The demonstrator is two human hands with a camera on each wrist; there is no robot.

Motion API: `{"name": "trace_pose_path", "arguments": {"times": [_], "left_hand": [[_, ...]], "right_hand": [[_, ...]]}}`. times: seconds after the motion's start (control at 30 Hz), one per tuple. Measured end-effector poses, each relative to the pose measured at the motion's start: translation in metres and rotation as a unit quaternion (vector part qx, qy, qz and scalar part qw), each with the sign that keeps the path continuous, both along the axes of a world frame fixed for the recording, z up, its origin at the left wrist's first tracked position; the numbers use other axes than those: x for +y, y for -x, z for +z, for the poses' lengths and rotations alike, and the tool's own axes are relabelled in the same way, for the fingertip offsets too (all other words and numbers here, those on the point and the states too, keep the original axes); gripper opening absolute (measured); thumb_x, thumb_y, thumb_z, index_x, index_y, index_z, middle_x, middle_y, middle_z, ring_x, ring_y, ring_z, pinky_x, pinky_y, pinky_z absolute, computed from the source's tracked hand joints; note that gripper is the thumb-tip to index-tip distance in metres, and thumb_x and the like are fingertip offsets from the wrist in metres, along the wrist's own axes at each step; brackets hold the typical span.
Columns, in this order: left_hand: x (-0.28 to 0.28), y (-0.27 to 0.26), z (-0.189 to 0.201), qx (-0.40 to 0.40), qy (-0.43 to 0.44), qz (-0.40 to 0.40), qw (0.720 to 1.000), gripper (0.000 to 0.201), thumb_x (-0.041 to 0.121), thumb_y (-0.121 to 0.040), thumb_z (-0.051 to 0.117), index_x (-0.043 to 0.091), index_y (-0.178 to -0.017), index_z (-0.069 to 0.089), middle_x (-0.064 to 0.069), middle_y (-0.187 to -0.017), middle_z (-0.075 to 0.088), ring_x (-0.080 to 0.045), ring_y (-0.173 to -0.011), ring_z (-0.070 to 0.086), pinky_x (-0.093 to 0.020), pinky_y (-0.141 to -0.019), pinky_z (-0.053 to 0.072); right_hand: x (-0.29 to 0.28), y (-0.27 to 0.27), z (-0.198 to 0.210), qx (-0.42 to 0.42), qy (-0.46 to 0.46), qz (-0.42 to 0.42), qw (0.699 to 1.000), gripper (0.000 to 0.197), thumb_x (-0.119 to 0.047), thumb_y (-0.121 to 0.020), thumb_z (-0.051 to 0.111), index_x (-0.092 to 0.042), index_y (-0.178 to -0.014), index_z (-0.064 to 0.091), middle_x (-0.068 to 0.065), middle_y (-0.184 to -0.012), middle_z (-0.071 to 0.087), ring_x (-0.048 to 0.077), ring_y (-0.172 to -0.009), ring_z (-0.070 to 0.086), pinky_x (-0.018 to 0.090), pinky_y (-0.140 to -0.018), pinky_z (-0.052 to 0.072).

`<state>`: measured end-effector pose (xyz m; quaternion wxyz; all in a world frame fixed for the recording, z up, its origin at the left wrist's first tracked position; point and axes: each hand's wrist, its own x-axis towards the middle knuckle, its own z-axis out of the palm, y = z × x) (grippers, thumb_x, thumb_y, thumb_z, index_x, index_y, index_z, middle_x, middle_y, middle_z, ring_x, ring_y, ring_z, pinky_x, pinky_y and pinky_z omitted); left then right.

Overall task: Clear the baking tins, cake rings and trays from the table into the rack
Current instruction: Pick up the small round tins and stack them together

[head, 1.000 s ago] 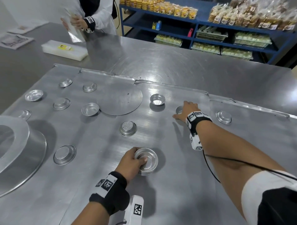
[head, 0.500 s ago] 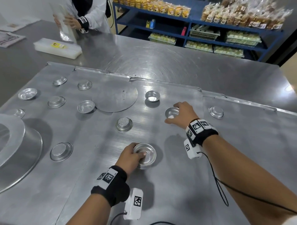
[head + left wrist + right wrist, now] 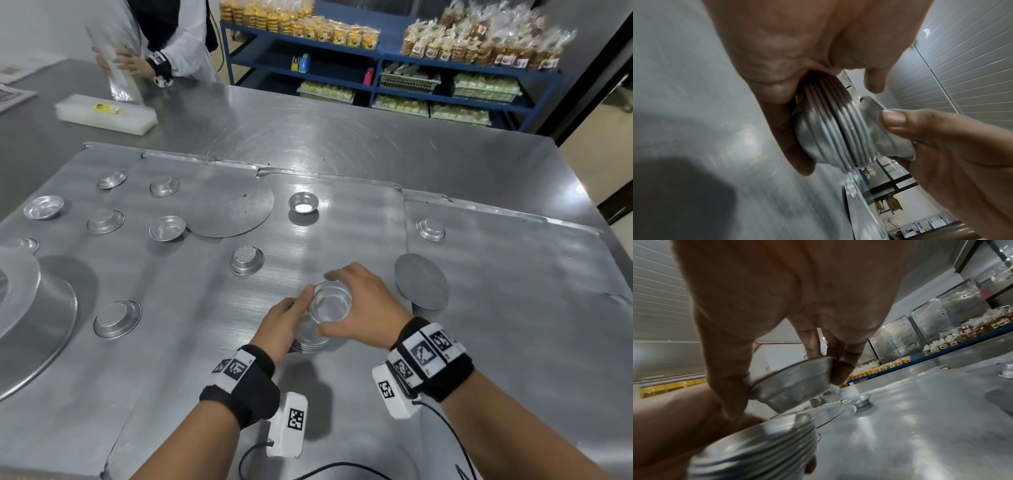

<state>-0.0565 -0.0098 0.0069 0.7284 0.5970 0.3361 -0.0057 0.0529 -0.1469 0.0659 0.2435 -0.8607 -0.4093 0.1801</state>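
Note:
My left hand grips a stack of small round metal tins standing on the steel table; its ribbed rims show in the left wrist view. My right hand pinches a single small tin by its rim, just above the stack. Thumb and fingers hold that tin tilted in the right wrist view. Several more small tins lie scattered on the table, such as one upright, one upturned and one at the right.
A large metal pan sits at the left edge. Two flat round discs lie on the table. Another person stands at the far left by a white box. Blue shelves with bagged goods stand behind.
My right hand picked up a small tin from the middle right of the table and carried it back to just above the stack. My left hand stayed on the stack.

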Motion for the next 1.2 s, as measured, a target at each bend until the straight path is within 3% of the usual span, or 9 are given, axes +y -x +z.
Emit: {"name": "trace_pose_path", "arguments": {"times": [0.17,0.27,0.37,0.53,0.73,0.83,0.93,1.0,1.2], "left_hand": [[-0.016,-0.002,0.005,-0.004,0.001,-0.008,1.000,0.049,0.045,-0.073,0.078,0.011,-0.107,0.067,-0.009,-0.092,0.071,-0.023,-0.079,0.068,-0.034,-0.062,0.052],[-0.024,-0.001,0.009,-0.001,-0.008,-0.024,1.000,0.027,0.017,-0.086,0.072,0.010,-0.111,0.063,-0.012,-0.098,0.070,-0.023,-0.080,0.067,-0.029,-0.054,0.049],[-0.030,-0.001,0.007,0.008,-0.021,-0.030,0.999,0.024,0.004,-0.089,0.065,0.008,-0.112,0.061,-0.017,-0.102,0.069,-0.027,-0.087,0.067,-0.032,-0.059,0.051],[-0.039,-0.003,-0.001,0.012,-0.038,-0.038,0.998,0.024,-0.005,-0.089,0.059,0.003,-0.112,0.062,-0.025,-0.104,0.068,-0.030,-0.089,0.066,-0.041,-0.077,0.054],[-0.047,-0.010,-0.005,0.011,-0.052,-0.052,0.997,0.025,-0.005,-0.089,0.061,0.001,-0.113,0.060,-0.021,-0.099,0.068,-0.027,-0.085,0.065,-0.039,-0.075,0.054],[-0.051,-0.015,-0.004,0.010,-0.039,-0.049,0.998,0.027,0.000,-0.087,0.065,0.004,-0.113,0.061,-0.021,-0.101,0.068,-0.026,-0.084,0.065,-0.037,-0.069,0.054],[-0.054,-0.021,-0.004,0.012,-0.025,-0.046,0.999,0.035,0.008,-0.078,0.069,0.007,-0.112,0.062,-0.015,-0.096,0.067,-0.023,-0.081,0.063,-0.032,-0.062,0.053],[-0.054,-0.025,-0.006,0.018,-0.025,-0.044,0.999,0.028,0.000,-0.086,0.065,0.007,-0.113,0.062,-0.011,-0.093,0.065,-0.020,-0.076,0.061,-0.027,-0.054,0.049],[-0.053,-0.042,-0.009,0.023,-0.025,-0.040,0.999,0.025,-0.004,-0.089,0.060,0.005,-0.113,0.062,-0.010,-0.091,0.064,-0.018,-0.071,0.060,-0.020,-0.044,0.045]], "right_hand": [[-0.015,0.018,-0.013,-0.010,-0.015,0.030,0.999,0.091,-0.057,-0.059,0.083,-0.021,-0.136,0.052,-0.008,-0.123,0.047,0.010,-0.114,0.046,0.018,-0.097,0.034],[-0.022,0.025,-0.019,-0.020,-0.029,0.030,0.999,0.091,-0.057,-0.060,0.082,-0.020,-0.138,0.053,-0.008,-0.122,0.050,0.010,-0.113,0.046,0.015,-0.095,0.032],[-0.028,0.029,-0.025,-0.036,-0.037,0.027,0.998,0.092,-0.060,-0.059,0.080,-0.019,-0.137,0.055,-0.009,-0.121,0.054,0.010,-0.112,0.045,0.016,-0.096,0.033],[-0.038,0.032,-0.029,-0.030,-0.041,0.021,0.998,0.087,-0.059,-0.059,0.078,-0.022,-0.136,0.056,-0.011,-0.132,0.057,0.006,-0.119,0.044,0.017,-0.101,0.037],[-0.055,0.022,-0.028,0.024,-0.026,0.027,0.999,0.103,-0.060,-0.056,0.085,-0.024,-0.145,0.046,-0.011,-0.140,0.052,0.005,-0.127,0.044,0.021,-0.108,0.035],[-0.065,0.003,-0.026,0.054,0.001,0.044,0.998,0.107,-0.047,-0.055,0.091,-0.025,-0.147,0.042,-0.010,-0.139,0.052,0.006,-0.125,0.048,0.024,-0.108,0.038],[-0.074,-0.025,-0.032,0.078,0.028,0.036,0.996,0.092,-0.028,-0.062,0.091,-0.027,-0.143,0.048,-0.013,-0.125,0.060,0.003,-0.105,0.058,0.021,-0.094,0.048],[-0.078,-0.049,-0.038,0.088,0.049,0.022,0.995,0.072,-0.019,-0.070,0.086,-0.025,-0.135,0.056,-0.011,-0.114,0.065,0.004,-0.095,0.061,0.022,-0.086,0.051],[-0.084,-0.127,-0.040,-0.002,0.113,-0.072,0.991,0.034,-0.023,-0.078,0.077,-0.017,-0.110,0.068,-0.005,-0.093,0.067,0.011,-0.081,0.063,0.028,-0.084,0.054]]}}
